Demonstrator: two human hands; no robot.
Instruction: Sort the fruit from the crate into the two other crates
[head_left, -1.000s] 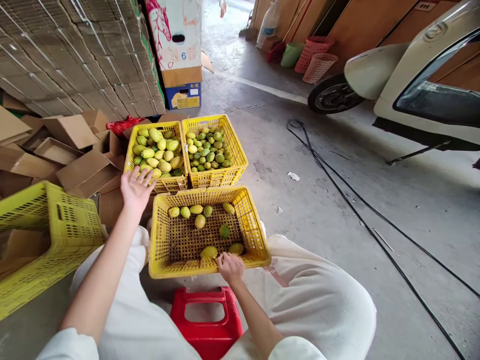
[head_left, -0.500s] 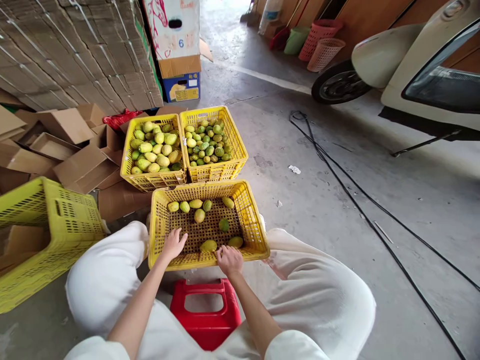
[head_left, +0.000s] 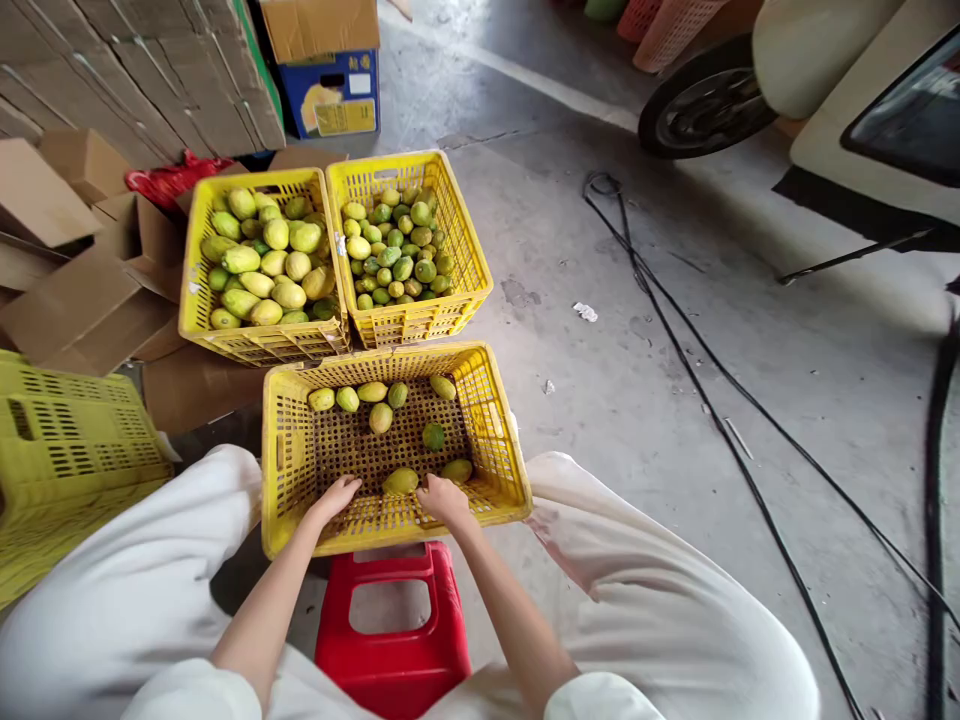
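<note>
A yellow plastic crate (head_left: pixel 491 440) sits in front of me between my knees, with several oval yellow-green fruits scattered on its mesh floor. My left hand (head_left: pixel 337 497) is over the near left part of the crate floor, fingers extended, holding nothing. My right hand (head_left: pixel 445 498) reaches over the near rim with its fingers curled downward and their tips hidden. It is between a yellow-green fruit (head_left: pixel 400 481) on its left and another fruit (head_left: pixel 456 470) on its right. Farther in lies a darker green fruit (head_left: pixel 433 436).
Beyond stand two yellow crates of similar fruit, a left one (head_left: pixel 191 300) and a right one (head_left: pixel 469 250). A red stool (head_left: pixel 394 660) is beneath me. Flattened cartons (head_left: pixel 75 310) and a lime crate (head_left: pixel 82 440) lie left. Black cables (head_left: pixel 697 360) and a scooter wheel (head_left: pixel 705 100) are right.
The view has tilted down and come closer. My right hand has moved from the near rim farther into the crate, closer to the fruit. My left hand has shifted slightly; the fruits stay put.
</note>
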